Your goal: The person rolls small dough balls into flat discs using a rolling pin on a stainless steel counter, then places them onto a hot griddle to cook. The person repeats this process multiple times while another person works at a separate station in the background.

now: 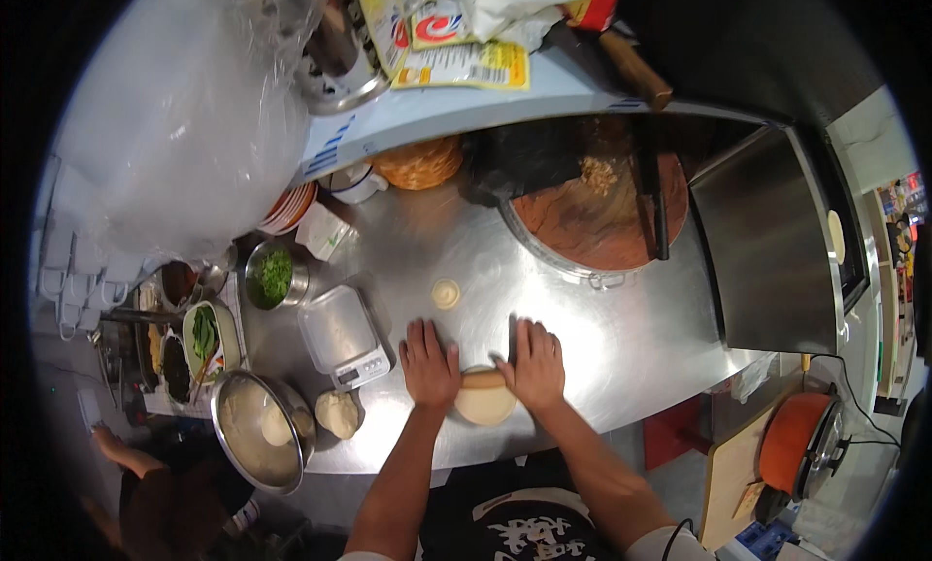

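A wooden rolling pin (482,380) lies across a round, flat sheet of dough (486,407) on the steel worktop (408,248). My left hand (429,368) presses on the pin's left end, fingers stretched forward. On its right end rests my right hand (537,368), likewise flat with the fingers forward; both ends are hidden under the palms. Just beyond my hands sits a small coiled dough piece (445,294). Left of my left hand are a digital kitchen scale (342,332), a lump of dough (337,415) and a steel bowl (247,437) holding another dough lump (277,424).
A large round pan (535,248) with a reddish-brown surface stands back right, near a steel panel (764,248). Chopped greens fill a metal container (297,284) at left. An overhead shelf (466,120) carries packets and a wooden-handled tool (633,70). Another person's hand (109,444) shows lower left.
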